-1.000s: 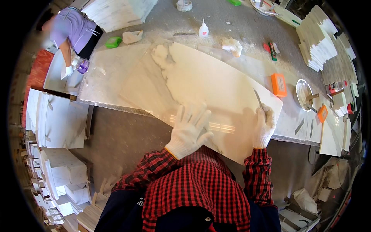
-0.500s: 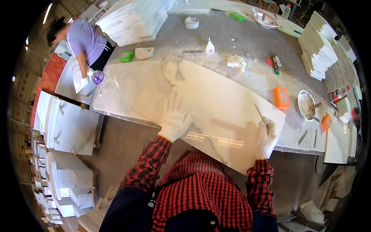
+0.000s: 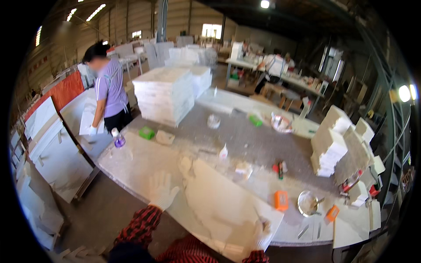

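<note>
A glossy white stone slab with grey veins (image 3: 219, 195) lies on the bench in front of me. My left hand (image 3: 161, 190), in a white knit glove, is spread flat with fingers apart near the slab's left side. At the right end, my gloved right hand (image 3: 262, 232) is closed round a thin tool (image 3: 259, 214); its kind is too blurred to make out. To the right of the slab are an orange box-shaped block (image 3: 281, 200) and a metal bowl (image 3: 300, 203) with flat-bladed tools in it.
Stacked white stone pieces (image 3: 162, 94) stand at the back left, more (image 3: 329, 147) at the right. A white squeeze bottle (image 3: 223, 152), green block (image 3: 146, 133) and purple-liquid bottle (image 3: 118, 139) stand on the bench. A co-worker in a lilac shirt (image 3: 113, 83) stands at the left.
My view has tilted up, bringing the hall behind into sight. My left hand has shifted leftward along the slab; the right hand still holds the thin tool at its right end.
</note>
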A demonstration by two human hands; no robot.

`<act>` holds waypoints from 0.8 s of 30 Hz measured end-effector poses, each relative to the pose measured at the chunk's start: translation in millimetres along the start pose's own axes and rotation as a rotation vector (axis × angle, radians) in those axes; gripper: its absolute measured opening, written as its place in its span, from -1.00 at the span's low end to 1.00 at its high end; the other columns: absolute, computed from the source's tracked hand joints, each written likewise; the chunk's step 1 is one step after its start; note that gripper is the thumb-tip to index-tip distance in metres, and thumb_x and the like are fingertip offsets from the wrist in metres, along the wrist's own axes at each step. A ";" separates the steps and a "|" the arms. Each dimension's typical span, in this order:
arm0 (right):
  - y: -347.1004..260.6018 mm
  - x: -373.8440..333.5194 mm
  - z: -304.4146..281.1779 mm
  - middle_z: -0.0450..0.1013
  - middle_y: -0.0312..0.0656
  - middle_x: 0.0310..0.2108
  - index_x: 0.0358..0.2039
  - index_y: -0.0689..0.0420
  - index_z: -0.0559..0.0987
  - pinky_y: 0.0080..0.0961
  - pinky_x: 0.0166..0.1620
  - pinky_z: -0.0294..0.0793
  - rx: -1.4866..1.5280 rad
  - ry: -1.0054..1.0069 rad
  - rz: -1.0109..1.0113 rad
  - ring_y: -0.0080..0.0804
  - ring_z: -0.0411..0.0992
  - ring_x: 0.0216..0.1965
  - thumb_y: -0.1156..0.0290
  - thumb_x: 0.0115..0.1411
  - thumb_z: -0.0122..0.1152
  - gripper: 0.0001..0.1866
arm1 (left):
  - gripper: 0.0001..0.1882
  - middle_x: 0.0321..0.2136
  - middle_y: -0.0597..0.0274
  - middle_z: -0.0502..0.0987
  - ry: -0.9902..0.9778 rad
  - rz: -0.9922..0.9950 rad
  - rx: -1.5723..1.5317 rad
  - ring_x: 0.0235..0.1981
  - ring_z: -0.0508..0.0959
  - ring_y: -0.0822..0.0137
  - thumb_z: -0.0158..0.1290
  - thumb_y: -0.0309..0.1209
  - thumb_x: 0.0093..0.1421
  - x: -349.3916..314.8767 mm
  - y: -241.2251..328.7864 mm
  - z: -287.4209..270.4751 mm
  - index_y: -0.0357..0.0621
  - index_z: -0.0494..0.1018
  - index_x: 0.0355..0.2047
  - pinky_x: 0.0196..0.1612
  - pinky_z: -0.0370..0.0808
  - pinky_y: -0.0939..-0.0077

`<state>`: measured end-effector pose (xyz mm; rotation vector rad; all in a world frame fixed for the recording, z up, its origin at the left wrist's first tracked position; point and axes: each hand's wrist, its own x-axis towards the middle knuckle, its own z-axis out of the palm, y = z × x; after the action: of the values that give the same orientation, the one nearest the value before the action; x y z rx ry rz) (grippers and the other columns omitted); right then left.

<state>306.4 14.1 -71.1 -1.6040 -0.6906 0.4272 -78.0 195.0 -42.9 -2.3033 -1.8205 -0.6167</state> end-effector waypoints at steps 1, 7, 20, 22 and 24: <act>8.9 3.4 -0.8 0.58 -0.17 -0.27 -0.12 0.29 0.61 -0.50 -0.07 0.52 0.012 0.012 0.022 -0.49 0.50 -0.22 0.50 0.25 0.28 -0.78 | -0.26 0.37 -0.20 0.26 0.051 -0.022 -0.021 0.41 0.14 -0.31 0.03 -0.01 0.33 2.6 0.7 -14.6 -0.17 0.24 0.40 0.44 -0.06 -0.31; -3.2 9.8 8.7 0.49 -0.32 -0.42 -0.21 0.21 0.55 -0.62 -0.31 0.45 0.125 -0.079 0.063 -0.62 0.42 -0.40 0.41 0.35 0.16 -0.87 | -0.35 0.20 -0.27 0.42 -0.043 0.325 -0.361 0.20 0.41 -0.28 0.04 -0.08 0.32 -77.1 91.9 3.0 -0.16 0.35 0.32 0.28 0.28 -0.27; -84.4 -25.5 84.2 0.55 -0.18 -0.15 -0.02 0.15 0.48 -0.38 -0.11 0.57 0.737 -0.591 0.532 -0.45 0.51 -0.20 0.28 0.44 0.22 -0.75 | -0.48 0.25 0.09 0.44 0.081 -0.625 -1.834 0.24 0.46 0.20 -0.17 -0.16 0.56 -15.7 15.6 -23.3 -0.29 0.31 0.32 0.24 0.46 0.26; -121.2 -40.9 109.8 0.55 -0.23 -0.07 -0.02 0.11 0.49 -0.41 -0.06 0.56 0.853 -0.755 0.645 -0.45 0.51 -0.14 0.30 0.47 0.16 -0.80 | -0.46 0.21 0.10 0.46 0.099 -0.502 -2.285 0.26 0.44 0.20 -0.27 -0.14 0.58 -20.3 54.9 -39.4 -0.30 0.29 0.33 0.24 0.47 0.32; -135.7 -65.1 135.7 0.55 -0.23 0.00 0.01 0.09 0.49 -0.40 -0.01 0.57 0.920 -0.950 0.706 -0.42 0.52 -0.06 0.31 0.50 0.11 -0.81 | -0.43 0.27 0.08 0.41 -0.011 -0.691 -2.379 0.29 0.42 0.19 -0.33 -0.11 0.59 -33.0 76.6 -47.8 -0.29 0.26 0.35 0.31 0.40 0.31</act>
<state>146.0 80.5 33.4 -0.6302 -0.4414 1.7995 -21.7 128.6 -2.1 -1.0825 -1.4876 -4.4065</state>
